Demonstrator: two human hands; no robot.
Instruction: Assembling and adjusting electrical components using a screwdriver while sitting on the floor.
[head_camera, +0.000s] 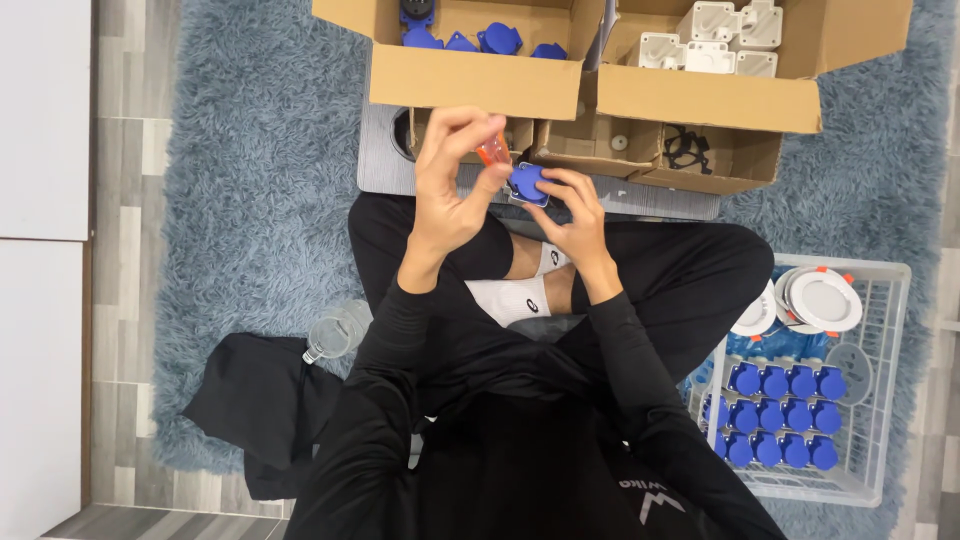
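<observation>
Head view: over a shaggy blue-grey rug (255, 150), left hand (455, 175) pinches an orange tool (493, 150), right hand (572, 215) grips a blue socket (527, 183).

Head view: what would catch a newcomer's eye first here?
At centre, the left hand pinches an orange-handled tool against a small blue socket part that the right hand steadies above the crossed legs. At lower right a white wire basket holds neat rows of the same blue parts, and the open cardboard boxes at the top hold more blue and white pieces.
</observation>
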